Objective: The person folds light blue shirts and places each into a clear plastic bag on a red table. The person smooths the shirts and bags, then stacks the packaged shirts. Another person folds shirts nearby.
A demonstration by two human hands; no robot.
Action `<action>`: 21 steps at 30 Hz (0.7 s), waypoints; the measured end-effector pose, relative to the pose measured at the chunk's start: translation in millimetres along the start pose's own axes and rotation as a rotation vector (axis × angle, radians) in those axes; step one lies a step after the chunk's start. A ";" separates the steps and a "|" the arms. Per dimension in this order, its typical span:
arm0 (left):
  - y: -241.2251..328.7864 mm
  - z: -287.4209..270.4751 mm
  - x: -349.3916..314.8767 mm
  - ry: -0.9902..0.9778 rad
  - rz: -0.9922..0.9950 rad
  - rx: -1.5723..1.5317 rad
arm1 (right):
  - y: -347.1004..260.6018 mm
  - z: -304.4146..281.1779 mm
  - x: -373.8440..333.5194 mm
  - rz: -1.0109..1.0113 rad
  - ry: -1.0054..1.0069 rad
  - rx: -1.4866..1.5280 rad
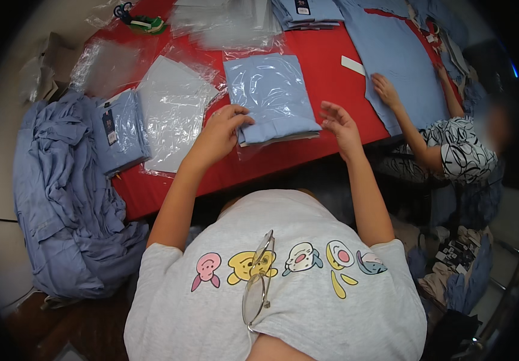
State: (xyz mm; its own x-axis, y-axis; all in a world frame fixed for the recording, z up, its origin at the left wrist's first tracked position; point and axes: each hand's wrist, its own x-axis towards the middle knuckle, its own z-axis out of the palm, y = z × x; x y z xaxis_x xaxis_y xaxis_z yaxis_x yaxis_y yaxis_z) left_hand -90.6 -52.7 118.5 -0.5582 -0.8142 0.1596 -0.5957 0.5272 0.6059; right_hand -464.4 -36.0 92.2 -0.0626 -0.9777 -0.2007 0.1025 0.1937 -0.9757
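Note:
A folded light-blue shirt [271, 90] lies in a clear plastic bag at the middle of the table, its near end by the table's front edge. My left hand [223, 129] is at its near left corner, fingers curled over the bag's edge in a pinch. To the right of the bag is my right hand [342, 129], with its fingers apart and nothing held. The near end of the blue cloth looks loosely folded, with paler layers showing beneath it. Light glints on the crinkled plastic over the shirt.
White boards in clear bags [175, 102] and a stack of bagged blue shirts [121, 129] lie leftward. Blue cloth [73, 198] is heaped at far left. Clear bags [229, 24] and a green tape dispenser [146, 24] lie farther back. At right, a co-worker's hand [386, 90] flattens blue fabric.

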 end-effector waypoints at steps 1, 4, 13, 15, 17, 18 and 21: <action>-11.0 20.2 -11.1 -0.071 -0.022 0.174 | 31.8 -9.9 -12.3 0.115 0.116 0.015; -7.8 54.7 -20.2 -0.081 -0.098 -0.035 | 93.7 -17.6 -60.5 0.343 0.241 0.018; 23.8 124.4 22.6 0.013 0.118 0.234 | 98.3 41.7 -78.9 0.248 0.382 -0.367; 25.1 126.8 30.3 -0.006 0.127 0.254 | 103.0 45.6 -71.7 0.082 0.448 -0.598; 17.9 130.2 39.7 0.010 0.132 0.238 | 96.4 43.3 -63.5 0.301 0.374 -0.321; 12.8 132.6 37.9 0.016 0.136 0.228 | 90.6 47.5 -65.8 0.411 0.336 -0.181; -2.3 136.0 48.2 0.044 0.129 0.166 | 75.2 64.7 -70.9 0.535 0.255 0.007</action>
State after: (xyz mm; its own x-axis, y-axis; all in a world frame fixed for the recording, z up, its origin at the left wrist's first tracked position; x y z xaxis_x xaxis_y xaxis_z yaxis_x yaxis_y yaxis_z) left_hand -194.6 -60.1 18.8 -0.6126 -0.7453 0.2632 -0.6098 0.6575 0.4426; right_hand -388.0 42.6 38.7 -0.2369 -0.6934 -0.6805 0.1917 0.6532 -0.7325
